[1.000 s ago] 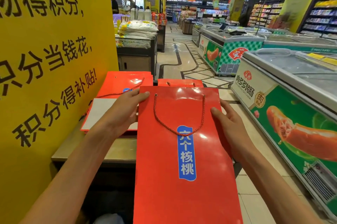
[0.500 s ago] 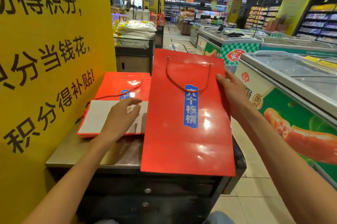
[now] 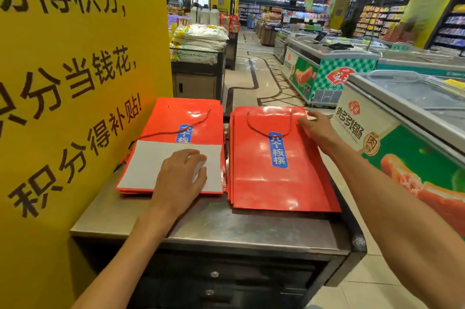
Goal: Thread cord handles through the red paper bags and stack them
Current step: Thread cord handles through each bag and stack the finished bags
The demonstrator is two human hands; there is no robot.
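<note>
Stacking step in hand. Right-hand stack of red paper bags (image 3: 279, 163) lies flat on the steel counter (image 3: 214, 223), at 1 o'clock from the counter's middle; top bag shows a looped cord handle (image 3: 268, 127) and a blue label. Right hand (image 3: 318, 129) rests on that top bag's upper right corner, at 2 o'clock, fingers fairly straight and spread, gripping nothing that I can see.

Left stack of unthreaded bags (image 3: 181, 127) sits at 10 o'clock, just beside the other stack. A loose red cord (image 3: 173, 131) trails across it toward the yellow sign (image 3: 75, 82). Left hand (image 3: 180, 175) lies palm down on the white card (image 3: 151, 165) covering the near half, fingers loosely bent; whether they pinch the card or an edge beneath, cannot tell.

Judgement: the threaded bag looks placed; the next move calls for lifting one bag off the left stack and feeding the cord through its punched holes.

Hard to make out: the count in either stack, the cord's far end at the counter's left edge, and any holes under the card.
</note>
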